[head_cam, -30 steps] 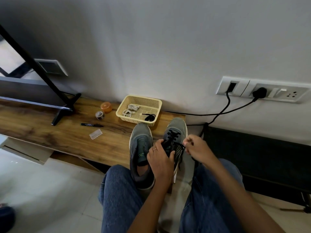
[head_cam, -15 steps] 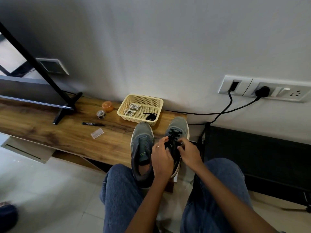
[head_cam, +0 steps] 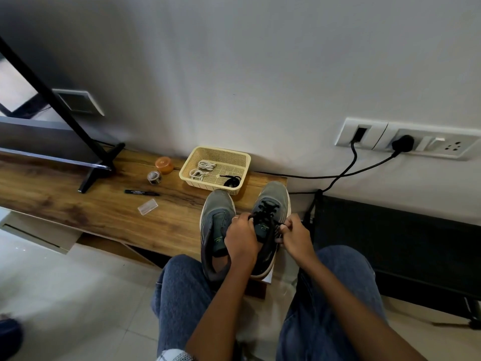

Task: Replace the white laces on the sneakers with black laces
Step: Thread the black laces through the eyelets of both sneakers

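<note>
Sneakers: two grey, side by side at near edge of wooden surface (head_cam: 78,204). Right sneaker (head_cam: 273,201) part-laced with black lace (head_cam: 266,208); left sneaker (head_cam: 217,217) unlaced. Left hand (head_cam: 240,239) and right hand (head_cam: 295,237), fingers each pinching a lace end. White laces (head_cam: 201,169) lie in yellow basket (head_cam: 192,160) behind.

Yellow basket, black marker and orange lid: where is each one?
Yellow basket (head_cam: 243,158): head view, far rim.
Black marker (head_cam: 141,192): head view, mid barrel.
Orange lid (head_cam: 164,164): head view, top face.
</note>
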